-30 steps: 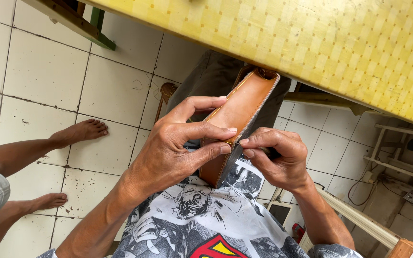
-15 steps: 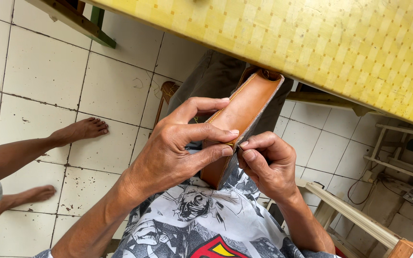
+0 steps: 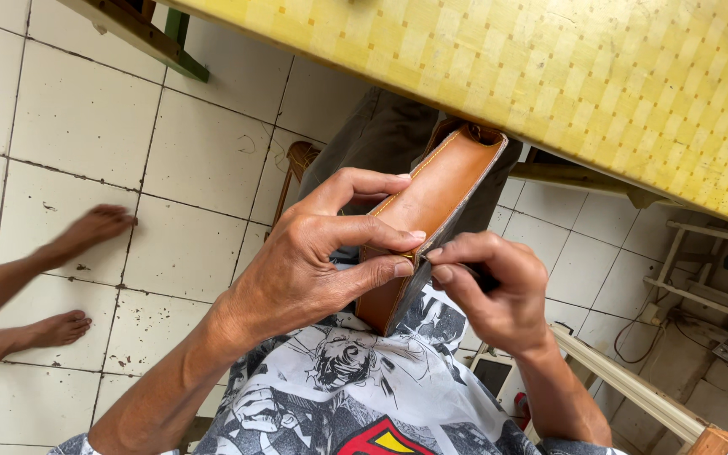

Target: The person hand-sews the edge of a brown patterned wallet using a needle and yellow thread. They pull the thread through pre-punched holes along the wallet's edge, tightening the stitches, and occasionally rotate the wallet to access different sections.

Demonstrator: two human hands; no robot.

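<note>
Tan leather, stitched along its rim, makes up the case point(image 3: 431, 202) that stands tilted over the person's lap. Nearest the camera, below the case, lies the printed grey shirt point(image 3: 339, 396). The left hand point(image 3: 313, 253) is clamped around the case's left face, as it was a second ago. The right hand point(image 3: 490, 291), touching the case's right edge, has drawn in closer, its fingertips now pinched tight on something small and dark that I cannot make out; the edge work looks to be advancing slowly. Left of the case, another person's bare foot point(image 3: 86, 232) has shifted on the white tiled floor point(image 3: 77, 126). Beyond the case runs the yellow checked table point(image 3: 566, 76).
</note>
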